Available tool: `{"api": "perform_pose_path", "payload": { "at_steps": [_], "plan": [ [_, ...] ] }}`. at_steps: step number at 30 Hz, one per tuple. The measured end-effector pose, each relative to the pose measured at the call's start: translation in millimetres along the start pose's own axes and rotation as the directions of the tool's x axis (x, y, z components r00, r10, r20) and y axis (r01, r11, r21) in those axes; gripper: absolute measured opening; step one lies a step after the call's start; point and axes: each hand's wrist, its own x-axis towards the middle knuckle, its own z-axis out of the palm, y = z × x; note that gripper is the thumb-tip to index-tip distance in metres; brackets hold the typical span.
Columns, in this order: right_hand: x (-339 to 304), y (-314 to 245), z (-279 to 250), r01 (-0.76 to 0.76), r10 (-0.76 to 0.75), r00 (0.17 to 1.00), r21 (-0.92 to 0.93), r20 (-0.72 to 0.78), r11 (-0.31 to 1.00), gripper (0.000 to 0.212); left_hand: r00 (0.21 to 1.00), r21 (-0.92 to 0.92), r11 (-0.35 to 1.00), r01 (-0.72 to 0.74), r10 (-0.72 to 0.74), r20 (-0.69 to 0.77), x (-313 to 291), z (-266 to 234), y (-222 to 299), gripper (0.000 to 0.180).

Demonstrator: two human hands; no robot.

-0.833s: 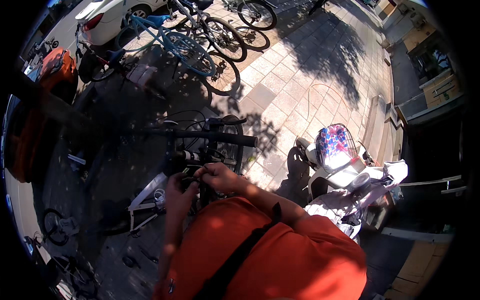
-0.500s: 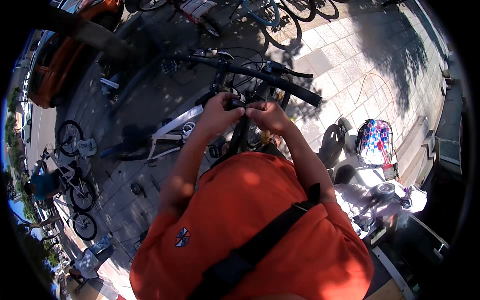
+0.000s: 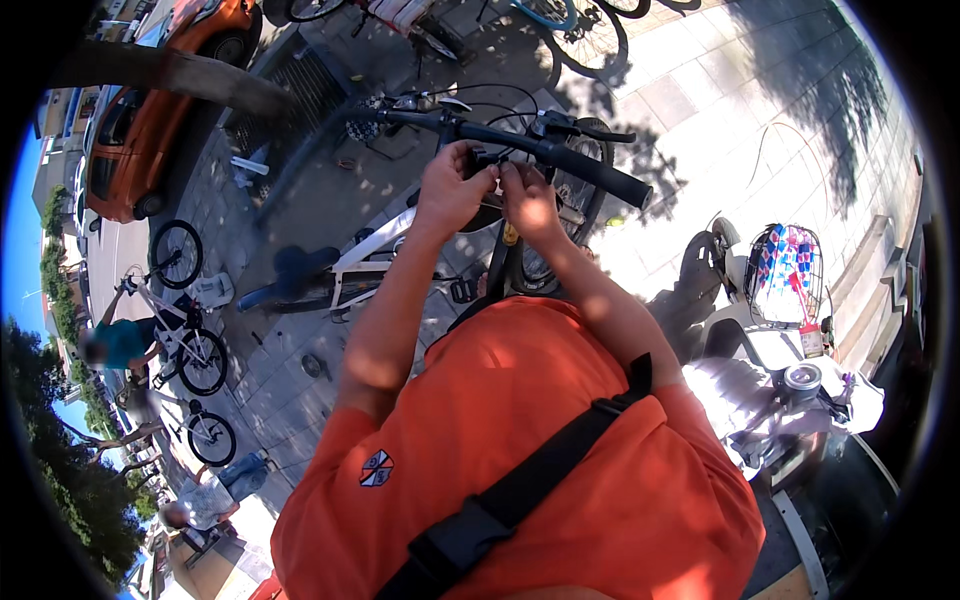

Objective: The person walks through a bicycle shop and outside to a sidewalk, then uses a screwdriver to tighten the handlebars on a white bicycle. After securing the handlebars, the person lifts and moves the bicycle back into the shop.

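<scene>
Just behind the black handlebar (image 3: 500, 138) of a white-framed bicycle (image 3: 377, 240), both my hands meet at fingertip height. My left hand (image 3: 455, 197) is closed, thumb and fingers pinching a small black part (image 3: 484, 160) close to the stem. Beside it, my right hand (image 3: 533, 207) is also closed, its thumb and fingertips pressed together; whatever lies between them is too small to make out. The rubber grip (image 3: 605, 177) and brake lever (image 3: 607, 135) stick out to the right of my hands. Cables loop over the bar.
A wire basket (image 3: 755, 285) with a checked cloth and a scooter-like vehicle partly under pale fabric (image 3: 735, 395) stand at right. More bicycles (image 3: 200, 345) and people (image 3: 125, 345) are at left. An orange car (image 3: 140, 150) is beyond a tree trunk (image 3: 190, 75). Paving (image 3: 680, 130) lies ahead.
Both my hands have risen slightly toward the handlebar, still pinched close together. The view has shifted, so the surroundings sit further right in the picture.
</scene>
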Motion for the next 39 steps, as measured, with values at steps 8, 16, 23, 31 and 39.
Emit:
{"api": "perform_pose_path", "payload": {
  "at_steps": [8, 16, 23, 31, 39],
  "plan": [
    [9.4, 0.6, -2.9, 0.136, -0.129, 0.982, 0.040, -0.137, 0.990, 0.021, 0.997, 0.063, 0.997, -0.035, 0.030, 0.075, 11.1, -3.1, 11.9, 0.045],
    [3.1, -42.9, -29.2, -0.698, 0.546, 0.671, 0.677, 0.501, 0.235, 0.031, 0.874, 0.367, 0.842, -0.395, 0.221, 0.433, 32.4, -36.4, 52.9, 0.038],
    [13.6, -40.1, -24.1, -0.631, 0.504, 0.604, 0.757, 0.617, -0.170, 0.031, 0.805, 0.566, 0.611, -0.554, 0.219, 0.551, 41.6, -34.5, 95.6, 0.048],
    [27.4, -14.7, -1.3, -0.442, 0.415, 0.710, 0.818, 0.569, -0.368, 0.032, 0.730, 0.633, 0.420, -0.650, 0.116, 0.674, 74.8, -18.8, 111.4, 0.045],
    [51.1, 8.0, 9.3, -0.437, 0.306, 0.757, 0.796, 0.577, -0.420, 0.029, 0.674, 0.608, 0.410, -0.680, 0.023, 0.738, 91.3, -6.5, 104.9, 0.052]
  ]
}}
